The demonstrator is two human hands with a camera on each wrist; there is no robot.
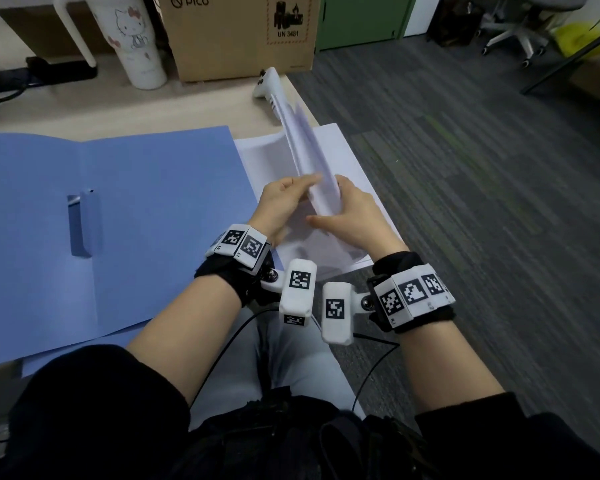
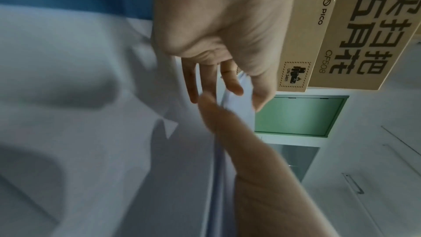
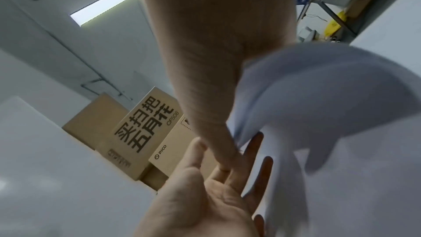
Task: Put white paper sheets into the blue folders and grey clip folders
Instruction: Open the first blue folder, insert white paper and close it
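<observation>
An open blue folder (image 1: 153, 202) lies flat on the desk at the left, with a blue clip bar (image 1: 80, 220) on its left half. To its right, a stack of white paper (image 1: 264, 161) lies by the desk's edge. Above that stack I hold a bundle of white sheets (image 1: 305, 150) upright and edge-on. My left hand (image 1: 291, 192) pinches the near end from the left. My right hand (image 1: 343, 206) grips it from the right. The left wrist view shows the sheets (image 2: 241, 100) between my left fingers (image 2: 232, 84). In the right wrist view the sheets (image 3: 318, 87) curl over to the right.
A white controller (image 1: 267, 81) lies behind the paper stack. A cardboard box (image 1: 239, 36) and a white cartoon tumbler (image 1: 136, 39) stand at the desk's back, with a black power strip (image 1: 59, 69) at far left. Grey carpet (image 1: 482, 168) and an office chair (image 1: 513, 32) are to the right.
</observation>
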